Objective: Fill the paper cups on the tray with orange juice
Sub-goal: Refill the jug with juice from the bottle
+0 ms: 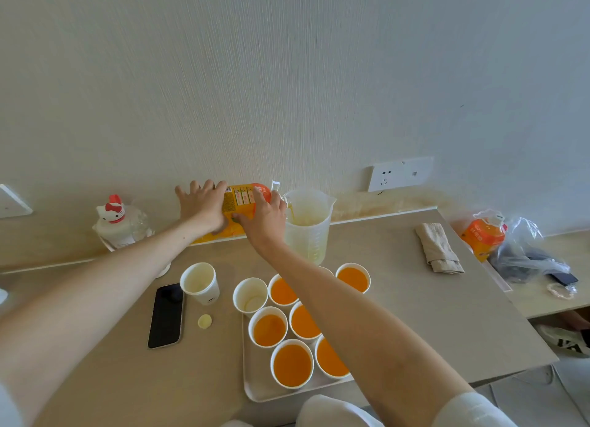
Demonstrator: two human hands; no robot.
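While tipping the juice bottle (242, 198) onto its side close to the wall (287, 75), grips its base end with the left hand (201, 204), fingers curled over the top, and clasps its neck end with the right hand (266, 214), fingers wrapped round the label. Pours a thin yellow stream from the mouth into the clear measuring jug (308, 235), standing on the counter (399, 299) beyond the tray (255, 386) and holding pale juice. Counts four paper cups (292, 364) full of orange juice, close together on the tray under the right forearm. Counts two more full cups (352, 278) and one empty cup (250, 295) at the tray's far end; cannot tell whether on it or just past its rim. Notes another bare cup (199, 283) off the tray to the left, beside a dark phone (166, 315) and a small yellow cap (204, 321).
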